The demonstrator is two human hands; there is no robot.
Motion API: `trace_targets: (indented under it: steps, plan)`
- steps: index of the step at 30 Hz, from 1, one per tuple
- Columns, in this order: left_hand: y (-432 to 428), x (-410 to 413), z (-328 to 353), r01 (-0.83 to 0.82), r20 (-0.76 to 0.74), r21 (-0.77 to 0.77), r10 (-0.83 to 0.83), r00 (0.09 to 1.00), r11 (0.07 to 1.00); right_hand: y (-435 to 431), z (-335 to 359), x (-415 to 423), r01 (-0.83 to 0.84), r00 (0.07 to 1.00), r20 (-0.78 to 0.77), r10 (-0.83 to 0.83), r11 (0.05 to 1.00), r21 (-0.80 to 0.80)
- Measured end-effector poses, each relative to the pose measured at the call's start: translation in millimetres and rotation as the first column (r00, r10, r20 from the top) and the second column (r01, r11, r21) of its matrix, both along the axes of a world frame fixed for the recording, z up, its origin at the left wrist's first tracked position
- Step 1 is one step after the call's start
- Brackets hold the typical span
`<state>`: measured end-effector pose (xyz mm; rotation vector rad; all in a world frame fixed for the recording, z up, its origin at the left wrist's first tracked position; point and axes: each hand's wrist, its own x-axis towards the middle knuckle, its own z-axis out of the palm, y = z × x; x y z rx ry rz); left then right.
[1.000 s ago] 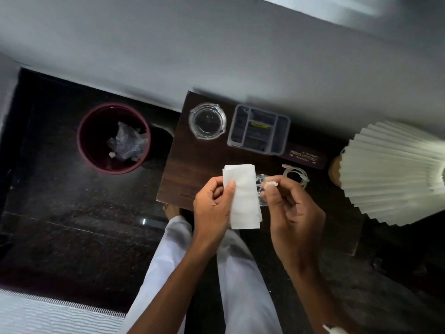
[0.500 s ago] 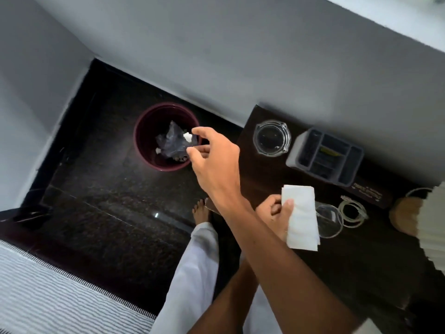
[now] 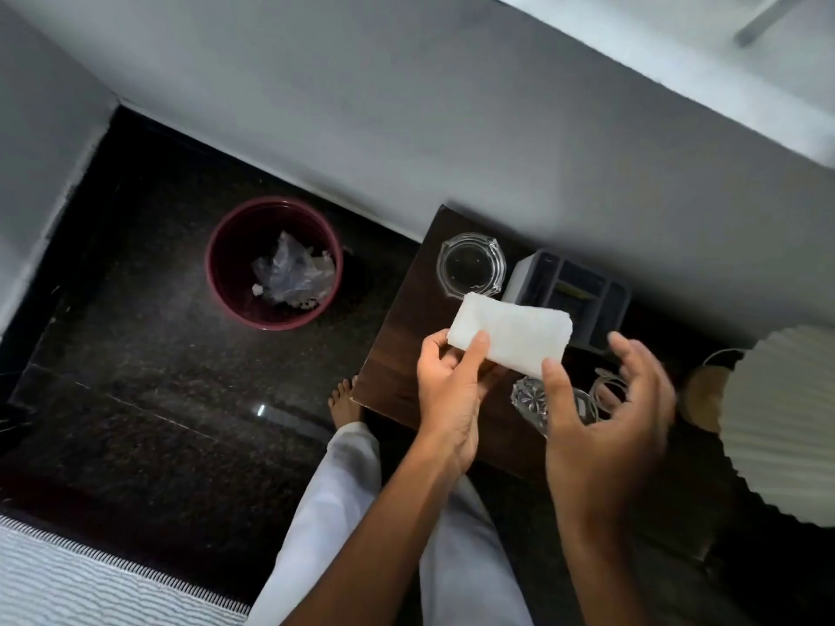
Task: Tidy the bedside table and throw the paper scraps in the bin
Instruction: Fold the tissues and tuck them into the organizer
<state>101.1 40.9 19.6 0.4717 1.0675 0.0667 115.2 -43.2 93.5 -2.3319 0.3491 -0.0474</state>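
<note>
My left hand (image 3: 452, 390) pinches a folded white tissue (image 3: 513, 332) by its left end, above the dark wooden bedside table (image 3: 397, 350). My right hand (image 3: 605, 422) hovers just right of the tissue with fingers spread and nothing in it; it is blurred. The maroon bin (image 3: 273, 263) stands on the floor left of the table, with a crumpled clear plastic bag and small white paper scraps (image 3: 257, 289) inside.
On the table stand a glass ashtray (image 3: 471, 264), a grey compartment organiser (image 3: 574, 295), a cut-glass tumbler (image 3: 531, 399) lying partly behind my right hand, and a coiled cable (image 3: 607, 384). A pleated white lampshade (image 3: 777, 422) fills the right. The wall runs behind.
My right hand dropped a small white scrap into the bin and has swung back to the right of the tissue, now empty. My left hand tilted the tissue sideways.
</note>
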Motion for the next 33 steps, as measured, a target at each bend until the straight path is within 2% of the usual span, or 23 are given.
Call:
trace_targets:
  steps: [2, 4, 7, 9, 11, 12, 13, 14, 15, 16, 17, 20, 22, 24, 27, 33]
  plan:
    - [-3, 5, 3, -0.027, 0.028, -0.065, 0.029, 0.999, 0.998, -11, 1, 5, -0.001, 0.998, -0.055, 0.001, 1.0, 0.003]
    - [-7, 8, 7, -0.028, 0.053, -0.123, 0.035, 0.998, 0.992, -14, 0, 9, -0.001, 0.979, -0.201, 0.026, 0.992, 0.125]
    - [-19, 9, 13, 0.099, 0.095, -0.144, -0.086, 0.992, 0.985, -20, -9, 16, 0.032, 0.961, -0.275, 0.028, 0.976, 0.213]
    - [-26, 10, 14, 0.201, 0.086, -0.07, -0.195, 0.977, 0.977, -26, -15, 22, 0.074, 0.972, -0.233, -0.02, 0.972, 0.224]
    - [-26, 14, 15, 0.354, 0.041, 0.172, -0.366, 0.93, 0.919, -36, -17, 29, 0.089, 0.987, -0.145, -0.063, 0.979, 0.181]
    - [-22, 17, 15, 0.447, -0.01, 0.365, -0.477, 0.879, 0.817, -42, -17, 31, 0.074, 0.994, -0.092, -0.061, 0.987, 0.142]
    - [-15, 22, 15, 0.519, -0.076, 0.572, -0.589, 0.805, 0.635, -46, -17, 33, 0.047, 0.998, -0.051, -0.042, 0.993, 0.107]
    - [-9, 29, 16, 0.536, -0.144, 0.747, -0.691, 0.709, 0.394, -51, -17, 33, 0.017, 1.0, -0.023, -0.016, 0.997, 0.077]
    - [-4, 40, 17, 0.486, -0.196, 0.858, -0.768, 0.609, 0.167, -55, -16, 33, -0.011, 1.0, -0.006, 0.012, 0.998, 0.055]
    - [0, 52, 18, 0.412, -0.233, 0.911, -0.827, 0.512, -0.001, -59, -16, 33, -0.034, 0.999, 0.007, 0.034, 0.999, 0.038]
    - [1, 65, 20, 0.352, -0.248, 0.931, -0.875, 0.416, -0.097, -62, -16, 34, -0.047, 0.999, 0.021, 0.046, 0.999, 0.025]
    - [-1, 109, 22, 0.263, -0.255, 0.941, -0.958, 0.129, -0.215, -69, -17, 37, -0.04, 0.997, 0.06, 0.04, 0.999, 0.001]
    - [-2, 138, 22, 0.239, -0.331, 0.913, -0.943, -0.043, -0.331, -73, -20, 39, -0.003, 0.997, 0.074, 0.002, 1.0, 0.003]
    - [-5, 160, 20, 0.216, -0.42, 0.87, -0.896, -0.145, -0.443, -75, -24, 42, 0.03, 0.996, 0.081, -0.032, 0.999, 0.016]
    - [-19, 180, 11, 0.23, -0.474, 0.832, -0.862, -0.181, -0.505, -77, -32, 49, 0.05, 0.994, 0.096, -0.05, 0.999, -0.001]
    - [-35, 186, -10, 0.201, -0.524, 0.826, -0.849, -0.071, -0.527, -81, -53, 64, 0.029, 0.997, 0.067, -0.026, 0.999, -0.039]
